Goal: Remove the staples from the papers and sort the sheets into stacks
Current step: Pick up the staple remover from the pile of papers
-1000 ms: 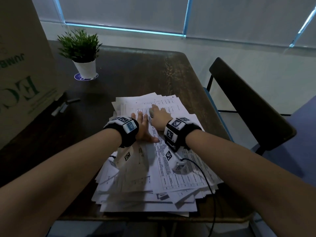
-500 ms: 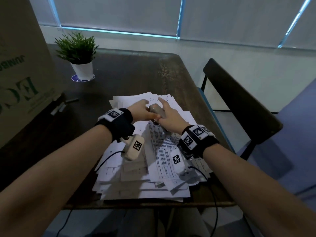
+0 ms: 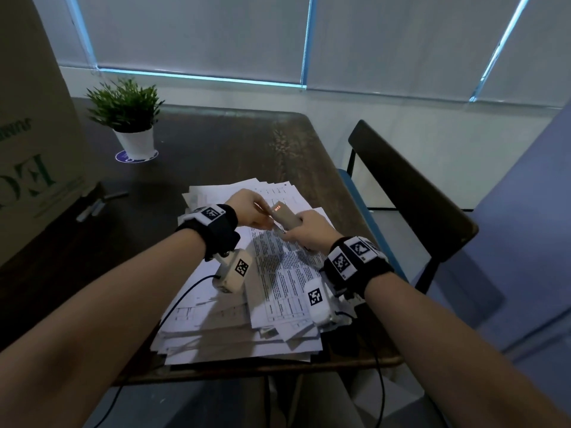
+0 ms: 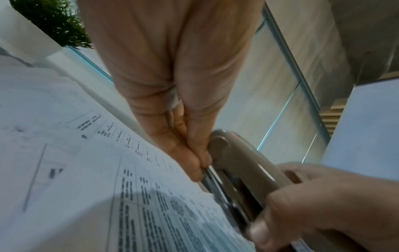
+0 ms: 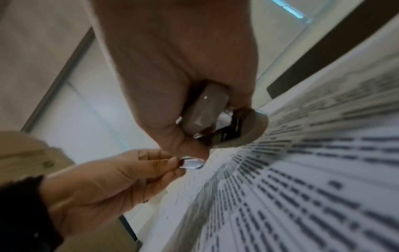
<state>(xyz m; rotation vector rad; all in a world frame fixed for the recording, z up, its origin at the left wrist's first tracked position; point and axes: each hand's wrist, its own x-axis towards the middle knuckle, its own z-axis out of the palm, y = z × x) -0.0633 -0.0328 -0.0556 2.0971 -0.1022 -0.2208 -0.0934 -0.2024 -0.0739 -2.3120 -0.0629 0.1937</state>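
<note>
A messy pile of printed sheets covers the near right part of the dark table. Above the pile's far end I hold a beige stapler marked MAX. My right hand grips its body. My left hand pinches the thin metal strip at the stapler's end between thumb and fingertips. No staple shows in any view.
A potted plant stands at the table's far left, beside a large cardboard box. Small grey pen-like items lie by the box. A dark chair stands right of the table. Cables hang from both wrists.
Both hands rose from the papers. The right hand took up the stapler and lifted it; the left hand moved in and now pinches its metal end.
</note>
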